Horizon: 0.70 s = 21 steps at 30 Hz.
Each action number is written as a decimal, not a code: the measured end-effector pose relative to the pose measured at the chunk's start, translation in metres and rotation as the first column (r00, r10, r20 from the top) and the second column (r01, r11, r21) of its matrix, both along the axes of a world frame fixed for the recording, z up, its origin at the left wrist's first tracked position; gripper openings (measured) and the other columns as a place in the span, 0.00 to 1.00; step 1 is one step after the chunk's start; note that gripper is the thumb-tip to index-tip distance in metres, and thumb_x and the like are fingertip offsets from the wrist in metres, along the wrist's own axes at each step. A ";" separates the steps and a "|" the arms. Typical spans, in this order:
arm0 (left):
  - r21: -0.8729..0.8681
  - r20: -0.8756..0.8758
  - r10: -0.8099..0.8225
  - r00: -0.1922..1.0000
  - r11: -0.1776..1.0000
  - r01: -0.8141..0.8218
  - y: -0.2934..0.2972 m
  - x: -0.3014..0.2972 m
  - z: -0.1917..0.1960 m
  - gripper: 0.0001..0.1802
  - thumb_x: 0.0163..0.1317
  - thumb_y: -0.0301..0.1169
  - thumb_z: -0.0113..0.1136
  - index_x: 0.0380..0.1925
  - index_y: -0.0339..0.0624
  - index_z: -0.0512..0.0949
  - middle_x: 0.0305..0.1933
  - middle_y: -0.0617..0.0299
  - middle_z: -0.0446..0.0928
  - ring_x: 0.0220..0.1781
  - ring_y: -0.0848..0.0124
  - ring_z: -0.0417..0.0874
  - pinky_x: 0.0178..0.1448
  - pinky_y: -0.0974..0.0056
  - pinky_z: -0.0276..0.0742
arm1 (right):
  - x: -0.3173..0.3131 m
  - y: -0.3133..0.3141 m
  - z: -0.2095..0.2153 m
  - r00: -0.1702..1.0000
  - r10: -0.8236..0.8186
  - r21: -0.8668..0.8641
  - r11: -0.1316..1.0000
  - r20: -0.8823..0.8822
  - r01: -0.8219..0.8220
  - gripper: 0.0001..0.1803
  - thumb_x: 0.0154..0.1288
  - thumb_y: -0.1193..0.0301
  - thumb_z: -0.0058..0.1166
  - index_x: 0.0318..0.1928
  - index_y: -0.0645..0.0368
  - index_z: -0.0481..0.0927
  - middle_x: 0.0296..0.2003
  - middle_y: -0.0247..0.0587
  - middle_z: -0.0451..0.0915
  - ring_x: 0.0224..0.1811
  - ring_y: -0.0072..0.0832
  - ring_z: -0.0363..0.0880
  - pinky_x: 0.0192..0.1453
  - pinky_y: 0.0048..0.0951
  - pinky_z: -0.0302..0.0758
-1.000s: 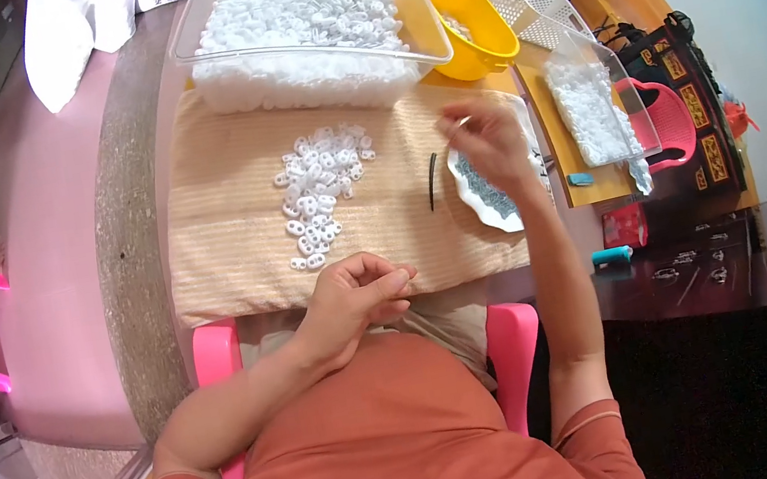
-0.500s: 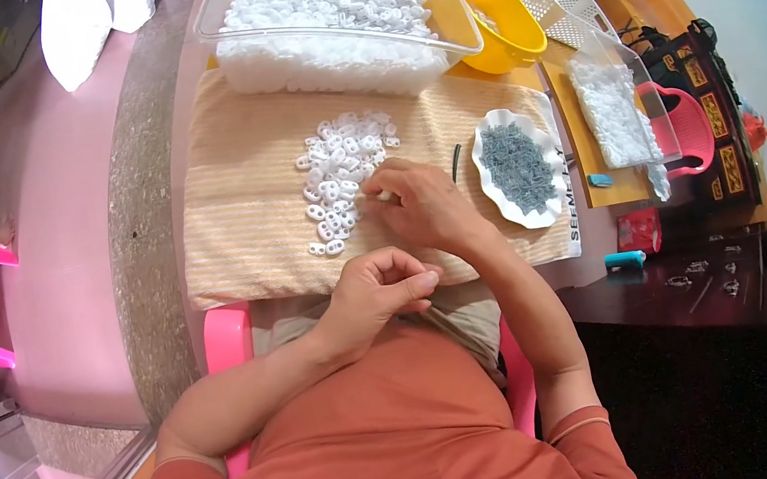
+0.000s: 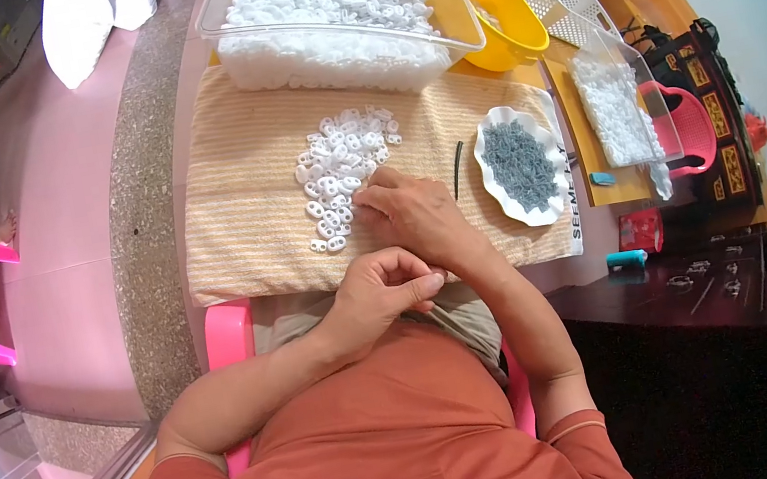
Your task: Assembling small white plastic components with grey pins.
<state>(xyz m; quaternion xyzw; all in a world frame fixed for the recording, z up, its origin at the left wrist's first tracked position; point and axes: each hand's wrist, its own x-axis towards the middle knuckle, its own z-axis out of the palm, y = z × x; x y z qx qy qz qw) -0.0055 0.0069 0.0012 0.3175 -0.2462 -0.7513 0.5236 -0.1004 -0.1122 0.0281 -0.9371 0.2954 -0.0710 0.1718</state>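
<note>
A loose pile of small white oval plastic pieces with two holes point(image 3: 347, 156) lies on the striped beige towel point(image 3: 238, 188). At the pile's near right edge is my right hand point(image 3: 416, 219), its fingers bent together by the closest pieces; whatever they hold is hidden. Closer to my body, my left hand point(image 3: 380, 293) is closed, thumb pressed to the fingers in a pinch. Anything in that pinch is too small to make out. To the right, a white wavy-rimmed dish point(image 3: 491, 189) holds many small grey pieces point(image 3: 520, 166). A thin dark stick point(image 3: 459, 169) lies beside the dish.
A big clear tub point(image 3: 337, 24) full of white pieces stands at the far side, with a yellow bowl point(image 3: 526, 31) next to it. Further right are a white perforated basket point(image 3: 562, 1), another clear box of white pieces point(image 3: 615, 109) and a teal cylinder point(image 3: 626, 259).
My right hand has shifted slightly left and nearer to me, along the pile's edge. My left hand holds its pinch in nearly the same place.
</note>
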 end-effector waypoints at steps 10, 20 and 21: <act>0.128 0.024 0.315 0.949 0.940 -0.315 -0.003 0.000 -0.003 0.09 0.62 0.28 0.61 0.40 0.39 0.74 0.30 0.66 0.77 0.30 0.81 0.78 0.35 0.76 0.78 | -0.033 0.011 0.002 0.921 -0.093 0.111 0.992 0.378 0.055 0.06 0.55 0.80 0.58 0.35 0.65 0.77 0.30 0.45 0.77 0.29 0.36 0.79 0.31 0.31 0.74; 0.117 -0.028 0.358 0.933 0.928 -0.353 -0.004 -0.003 -0.003 0.11 0.66 0.29 0.57 0.45 0.34 0.76 0.41 0.61 0.79 0.39 0.76 0.80 0.43 0.71 0.80 | -0.044 0.046 0.005 0.915 -0.063 -0.119 0.986 0.398 0.119 0.08 0.53 0.79 0.60 0.35 0.60 0.78 0.30 0.41 0.78 0.26 0.36 0.80 0.27 0.32 0.76; 0.115 -0.032 0.350 0.936 0.932 -0.344 -0.004 -0.003 -0.004 0.11 0.66 0.29 0.57 0.45 0.34 0.76 0.41 0.61 0.79 0.39 0.76 0.80 0.43 0.71 0.80 | -0.044 0.047 0.005 0.916 -0.070 -0.122 0.984 0.396 0.128 0.08 0.53 0.79 0.60 0.35 0.60 0.78 0.30 0.41 0.78 0.26 0.36 0.80 0.27 0.32 0.76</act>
